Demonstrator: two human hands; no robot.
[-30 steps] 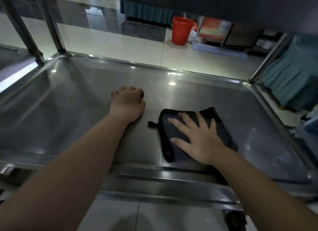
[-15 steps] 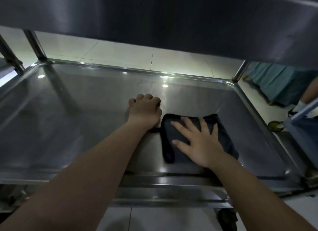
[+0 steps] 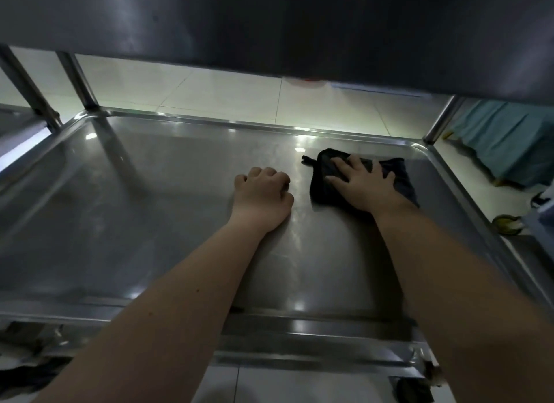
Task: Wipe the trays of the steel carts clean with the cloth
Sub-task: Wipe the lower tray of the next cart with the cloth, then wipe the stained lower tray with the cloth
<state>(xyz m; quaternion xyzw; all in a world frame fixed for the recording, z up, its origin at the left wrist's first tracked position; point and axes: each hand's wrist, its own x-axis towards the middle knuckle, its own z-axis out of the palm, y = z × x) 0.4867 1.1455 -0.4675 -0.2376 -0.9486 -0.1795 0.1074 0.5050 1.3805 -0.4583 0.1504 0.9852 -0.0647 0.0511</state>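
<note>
Steel tray [image 3: 120, 192] of the cart spreads from the left edge of the frame, under a dark upper shelf [image 3: 269, 27]. At centre the left hand [image 3: 263, 192] rests on the tray, fingers curled into a fist with nothing in it. Just right of it, the black cloth [image 3: 395, 174] lies flat near the tray's upper right corner, the right hand [image 3: 365, 186] pressing it with straight, spread fingers.

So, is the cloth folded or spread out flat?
Folded. The cloth is a thick pad with a doubled, rounded left edge, barely wider than the right hand pressing it on the tray.
</note>
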